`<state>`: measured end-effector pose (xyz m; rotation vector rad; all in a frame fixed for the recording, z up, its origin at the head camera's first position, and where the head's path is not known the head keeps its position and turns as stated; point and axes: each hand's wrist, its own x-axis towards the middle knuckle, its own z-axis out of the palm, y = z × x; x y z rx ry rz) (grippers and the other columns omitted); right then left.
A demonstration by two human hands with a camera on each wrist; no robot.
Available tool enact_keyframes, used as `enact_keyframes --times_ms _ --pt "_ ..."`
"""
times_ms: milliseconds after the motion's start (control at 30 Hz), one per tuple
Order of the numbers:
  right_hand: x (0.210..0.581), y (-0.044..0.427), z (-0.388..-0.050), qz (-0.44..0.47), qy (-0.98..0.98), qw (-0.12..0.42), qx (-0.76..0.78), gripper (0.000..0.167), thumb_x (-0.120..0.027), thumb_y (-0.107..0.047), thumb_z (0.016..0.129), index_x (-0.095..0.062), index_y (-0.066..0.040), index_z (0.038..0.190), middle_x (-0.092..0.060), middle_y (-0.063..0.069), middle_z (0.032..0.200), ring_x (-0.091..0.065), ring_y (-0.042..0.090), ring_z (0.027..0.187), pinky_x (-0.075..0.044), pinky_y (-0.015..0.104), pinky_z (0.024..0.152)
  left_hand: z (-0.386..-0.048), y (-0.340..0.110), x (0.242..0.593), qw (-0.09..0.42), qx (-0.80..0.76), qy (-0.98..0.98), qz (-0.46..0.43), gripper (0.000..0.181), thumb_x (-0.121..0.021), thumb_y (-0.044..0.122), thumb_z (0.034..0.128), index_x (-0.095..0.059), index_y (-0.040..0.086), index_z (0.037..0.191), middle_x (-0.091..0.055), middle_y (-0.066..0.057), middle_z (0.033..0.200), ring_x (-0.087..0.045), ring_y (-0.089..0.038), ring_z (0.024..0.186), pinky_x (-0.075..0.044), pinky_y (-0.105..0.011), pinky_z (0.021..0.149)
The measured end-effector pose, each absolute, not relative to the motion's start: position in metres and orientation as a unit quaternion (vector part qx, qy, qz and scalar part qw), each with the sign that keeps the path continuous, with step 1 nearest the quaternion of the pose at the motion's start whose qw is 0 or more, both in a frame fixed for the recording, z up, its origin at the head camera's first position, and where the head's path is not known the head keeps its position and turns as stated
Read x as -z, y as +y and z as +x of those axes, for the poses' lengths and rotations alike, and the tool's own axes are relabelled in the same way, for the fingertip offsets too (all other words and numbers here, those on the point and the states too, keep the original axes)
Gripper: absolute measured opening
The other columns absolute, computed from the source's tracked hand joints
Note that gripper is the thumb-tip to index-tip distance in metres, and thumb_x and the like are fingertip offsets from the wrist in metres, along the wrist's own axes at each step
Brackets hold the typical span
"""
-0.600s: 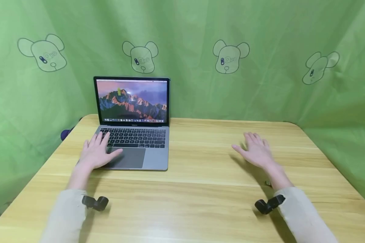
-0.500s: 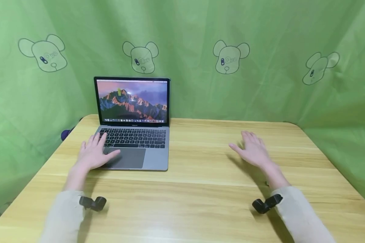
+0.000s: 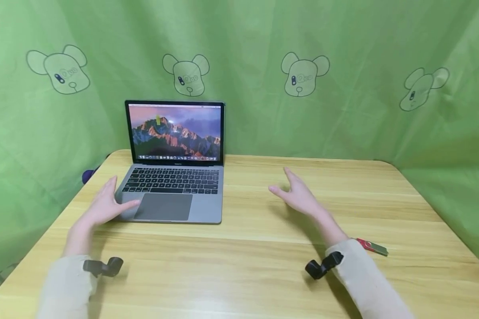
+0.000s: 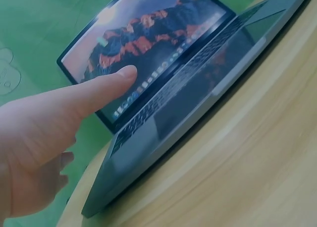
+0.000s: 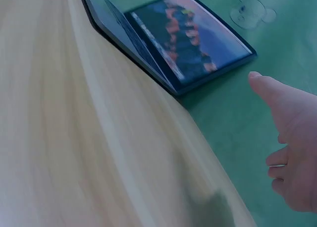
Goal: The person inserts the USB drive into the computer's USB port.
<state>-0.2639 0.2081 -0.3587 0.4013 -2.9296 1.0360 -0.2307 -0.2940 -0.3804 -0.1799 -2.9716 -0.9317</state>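
An open laptop with a lit mountain picture stands at the back left of the wooden table. My left hand is at the laptop's left front corner, fingers extended and thumb spread over the palm rest; whether it touches cannot be told. In the left wrist view that hand holds nothing. To the right of the laptop, apart from it, my right hand hovers over the table with thumb and fingers spread. The right wrist view shows this hand empty, its shadow on the wood.
A red and green-grey stick-like item lies on the table beside my right forearm. Green fabric with mouse-like drawings hangs behind and at both sides. Something purple shows beyond the table's left edge.
Both hands have moved left: the left one off the keyboard to the laptop's left side, the right one nearer the laptop. The red and green-grey item has come out from behind my right forearm.
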Motion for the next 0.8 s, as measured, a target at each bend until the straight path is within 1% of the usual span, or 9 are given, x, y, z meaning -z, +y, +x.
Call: enact_keyframes --times_ms 133,233,333,467,567,700,800 --pt "0.363 0.184 -0.262 0.144 -0.920 -0.014 -0.365 0.091 -0.058 -0.047 0.088 -0.007 -0.001 0.148 -0.014 0.021 0.151 -0.015 0.038 0.137 -0.013 0.051 0.110 -0.228 -0.299 0.381 -0.018 0.350 -0.935 -0.055 0.112 -0.067 0.044 0.0822 0.012 -0.011 0.141 0.008 -0.037 0.145 0.000 -0.052 0.133 -0.009 -0.063 0.105" --pt "0.367 0.167 -0.261 0.156 -0.911 -0.028 -0.382 0.091 -0.060 -0.046 0.087 -0.009 -0.002 0.148 -0.017 0.020 0.151 -0.017 0.037 0.137 -0.014 0.051 0.110 -0.225 -0.303 0.380 -0.035 0.369 -0.928 -0.042 0.111 -0.065 0.044 0.0835 0.015 -0.007 0.142 0.009 -0.036 0.145 -0.001 -0.053 0.132 -0.010 -0.064 0.104" --pt "0.373 0.151 -0.260 0.168 -0.903 -0.041 -0.394 0.091 -0.061 -0.044 0.086 -0.010 -0.003 0.148 -0.020 0.018 0.150 -0.019 0.035 0.137 -0.016 0.049 0.110 -0.222 -0.306 0.380 -0.042 0.380 -0.923 -0.033 0.109 -0.064 0.044 0.0848 0.014 -0.006 0.142 0.006 -0.035 0.146 -0.003 -0.052 0.132 -0.011 -0.063 0.104" --pt "0.381 0.130 -0.258 0.179 -0.892 -0.065 -0.410 0.089 -0.063 -0.042 0.086 -0.011 -0.003 0.148 -0.022 0.016 0.150 -0.022 0.034 0.136 -0.018 0.048 0.110 -0.220 -0.311 0.382 -0.042 0.393 -0.918 -0.038 0.105 -0.064 0.041 0.0858 0.010 -0.010 0.142 0.000 -0.037 0.145 -0.005 -0.051 0.133 -0.010 -0.060 0.106" --pt "0.387 0.116 -0.257 0.186 -0.883 -0.081 -0.423 0.089 -0.064 -0.039 0.086 -0.012 -0.002 0.148 -0.022 0.017 0.150 -0.024 0.033 0.136 -0.018 0.046 0.110 -0.220 -0.313 0.384 -0.045 0.402 -0.914 -0.043 0.104 -0.064 0.038 0.0859 0.009 -0.012 0.141 -0.001 -0.037 0.145 -0.006 -0.050 0.133 -0.010 -0.058 0.107" --pt "0.394 0.100 -0.255 0.190 -0.883 -0.086 -0.421 0.088 -0.065 -0.037 0.086 -0.015 0.002 0.146 -0.021 0.018 0.150 -0.023 0.032 0.136 -0.018 0.043 0.111 -0.221 -0.315 0.388 -0.051 0.414 -0.907 -0.051 0.103 -0.065 0.035 0.0860 0.008 -0.012 0.141 -0.001 -0.038 0.144 -0.007 -0.051 0.133 -0.010 -0.058 0.107" --pt "0.397 0.090 -0.254 0.196 -0.890 -0.083 -0.404 0.089 -0.065 -0.040 0.085 -0.017 0.003 0.146 -0.021 0.018 0.150 -0.022 0.031 0.137 -0.018 0.040 0.111 -0.221 -0.316 0.389 -0.055 0.413 -0.908 -0.054 0.102 -0.065 0.034 0.0857 0.007 -0.013 0.141 -0.002 -0.039 0.144 -0.006 -0.051 0.133 -0.009 -0.059 0.107"
